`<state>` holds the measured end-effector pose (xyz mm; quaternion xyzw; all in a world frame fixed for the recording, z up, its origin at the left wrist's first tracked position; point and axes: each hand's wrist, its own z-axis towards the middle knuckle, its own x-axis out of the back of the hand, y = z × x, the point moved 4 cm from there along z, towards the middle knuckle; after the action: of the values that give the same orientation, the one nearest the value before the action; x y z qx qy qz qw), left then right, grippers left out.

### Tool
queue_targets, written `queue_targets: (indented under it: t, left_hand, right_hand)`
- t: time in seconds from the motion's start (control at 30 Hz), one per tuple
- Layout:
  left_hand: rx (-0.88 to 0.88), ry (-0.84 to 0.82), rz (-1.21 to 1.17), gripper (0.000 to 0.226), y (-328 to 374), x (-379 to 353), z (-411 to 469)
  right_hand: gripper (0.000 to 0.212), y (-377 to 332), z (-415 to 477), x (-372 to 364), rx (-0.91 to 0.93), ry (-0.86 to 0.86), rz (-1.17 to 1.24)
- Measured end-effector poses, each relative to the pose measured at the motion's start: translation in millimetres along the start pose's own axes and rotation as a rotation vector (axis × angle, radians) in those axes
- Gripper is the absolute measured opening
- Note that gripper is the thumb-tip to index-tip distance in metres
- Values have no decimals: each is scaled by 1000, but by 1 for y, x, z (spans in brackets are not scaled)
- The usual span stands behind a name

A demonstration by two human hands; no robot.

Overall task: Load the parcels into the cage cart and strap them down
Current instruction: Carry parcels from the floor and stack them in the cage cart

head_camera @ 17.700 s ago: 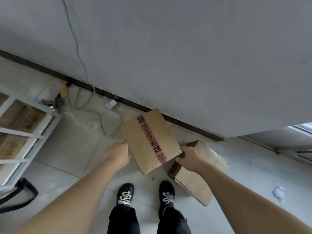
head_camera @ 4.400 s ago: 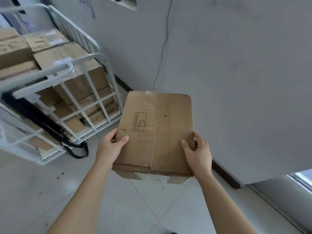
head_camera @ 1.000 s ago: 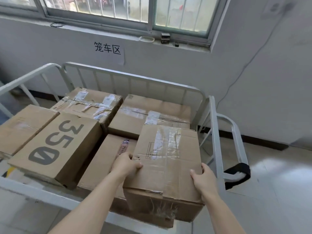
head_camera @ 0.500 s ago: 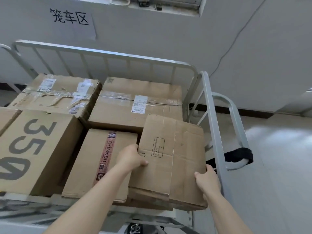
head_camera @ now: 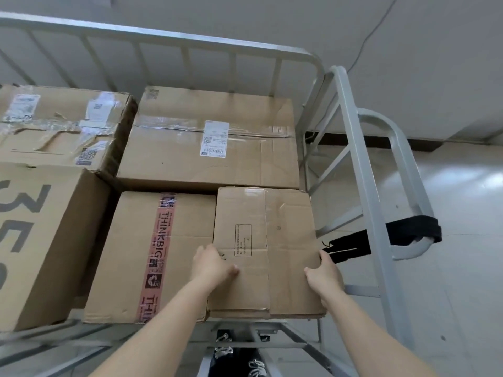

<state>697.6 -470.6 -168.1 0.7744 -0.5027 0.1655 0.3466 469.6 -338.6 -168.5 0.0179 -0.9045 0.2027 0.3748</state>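
Observation:
A plain brown parcel [head_camera: 272, 240] with a small printed rectangle lies flat in the near right corner of the white cage cart [head_camera: 353, 148]. My left hand [head_camera: 212, 265] grips its left edge, thumb on top. My right hand [head_camera: 324, 276] holds its right edge near the cart's side rail. To its left lies a parcel with red THINKBIG tape [head_camera: 152, 254]. Behind it sits a large parcel with a white label [head_camera: 209, 142]. A black strap [head_camera: 408, 229] is wrapped on the cart's right handle loop.
Further left are a box printed 350 [head_camera: 35, 240] and a taped box with several labels [head_camera: 60, 126]. The cart's back rail [head_camera: 163, 36] stands against a grey wall. Pale tiled floor [head_camera: 462, 268] lies to the right. My shoes [head_camera: 239, 360] show under the cart's front.
The plain parcel has come down from a tilt and now lies flat in the cart's near right corner. Both hands stay on its sides. My view has dropped closer.

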Motion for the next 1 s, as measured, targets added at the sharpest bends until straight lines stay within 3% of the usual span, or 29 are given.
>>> queue_targets:
  t: [0.2,0.33,0.47,0.7,1.0]
  left_hand:
    - [65,76,229,70,-1,-32,23]
    - [-135,42,479,54,25,-71,27]
    - [-158,-44,554,68,35,-124,31]
    - [-224,-36,670,107,-6,-133,48]
    - [-279,-51,730,108,-15,-126,56]
  right_hand:
    - [65,29,37,-30,-33,-58,-18]
    - [59,37,55,-59,20,-90,38]
    - [68,38,69,-91,-3,-119,71]
    - [67,42,81,-101,25,-75,0]
    - [66,41,77,-103,31,-75,-45]
